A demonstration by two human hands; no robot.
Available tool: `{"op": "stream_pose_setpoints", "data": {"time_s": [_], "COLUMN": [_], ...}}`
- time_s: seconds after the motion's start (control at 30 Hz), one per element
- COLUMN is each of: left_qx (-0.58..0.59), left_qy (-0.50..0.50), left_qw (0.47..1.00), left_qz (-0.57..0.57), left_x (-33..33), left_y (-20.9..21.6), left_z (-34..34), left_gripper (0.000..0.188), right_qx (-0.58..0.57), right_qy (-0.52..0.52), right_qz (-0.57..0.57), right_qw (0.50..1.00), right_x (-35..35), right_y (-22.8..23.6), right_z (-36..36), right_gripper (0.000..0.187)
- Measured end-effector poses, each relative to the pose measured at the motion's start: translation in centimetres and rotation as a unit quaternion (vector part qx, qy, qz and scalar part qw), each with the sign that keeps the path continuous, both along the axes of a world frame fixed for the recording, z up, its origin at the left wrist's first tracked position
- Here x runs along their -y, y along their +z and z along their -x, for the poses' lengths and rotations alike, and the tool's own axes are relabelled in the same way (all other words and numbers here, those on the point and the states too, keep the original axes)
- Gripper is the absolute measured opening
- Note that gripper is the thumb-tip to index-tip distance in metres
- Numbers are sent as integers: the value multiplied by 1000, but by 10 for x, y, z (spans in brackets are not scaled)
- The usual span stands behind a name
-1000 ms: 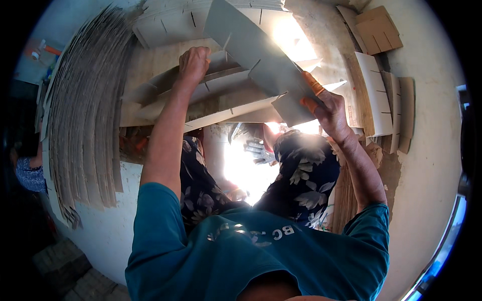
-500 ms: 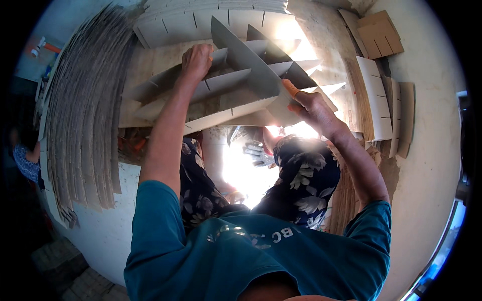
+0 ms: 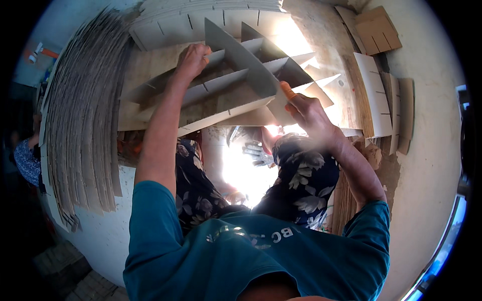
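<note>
A cardboard divider [image 3: 221,83] stands on the work surface in front of me, built of slotted strips crossing one another. Two cross strips are in its right part, and long strips fan out to the left. My left hand [image 3: 192,62] is closed with its fingers pinched on the upper edge of one of the far long strips. At the near end of the longer cross strip [image 3: 241,52], my right hand [image 3: 309,111] grips the cardboard, thumb up along it. Orange coverings show on fingers of both hands. The right fingertips are partly hidden.
A tall stack of cardboard sheets [image 3: 85,110] is at the left. Behind the divider lies a pile of slotted strips [image 3: 201,22]. More slotted pieces [image 3: 374,95] lean at the right, beside a brown piece [image 3: 379,32]. Another person [image 3: 27,160] is at the far left.
Both hands and the divider have shifted slightly left, the longer cross strip's far tip a little lower in view. The grips look the same.
</note>
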State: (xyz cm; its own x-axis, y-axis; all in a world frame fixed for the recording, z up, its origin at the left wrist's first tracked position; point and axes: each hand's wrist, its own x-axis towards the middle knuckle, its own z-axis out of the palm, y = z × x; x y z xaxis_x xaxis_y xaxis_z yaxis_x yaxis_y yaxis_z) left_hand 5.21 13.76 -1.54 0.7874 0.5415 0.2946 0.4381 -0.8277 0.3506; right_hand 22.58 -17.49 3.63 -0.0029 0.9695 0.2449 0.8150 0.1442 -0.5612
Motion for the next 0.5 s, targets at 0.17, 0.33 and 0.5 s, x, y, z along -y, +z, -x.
{"op": "stream_pose_setpoints", "data": {"time_s": [0.17, 0.33, 0.5], "left_qx": [34, 39, 46], "left_qy": [25, 33, -131], "left_qw": [999, 999, 986], "left_qz": [1, 8, -90], "left_x": [3, 15, 29], "left_y": [-1, 10, 28], "left_z": [0, -7, -18], "left_gripper": [15, 37, 51], "right_qx": [99, 142, 150], "right_qy": [30, 9, -180], "right_qz": [74, 90, -122], "right_qw": [992, 986, 965], "right_x": [-15, -16, 16], "right_y": [-6, -8, -22], "right_z": [3, -2, -43], "right_gripper": [51, 50, 45]}}
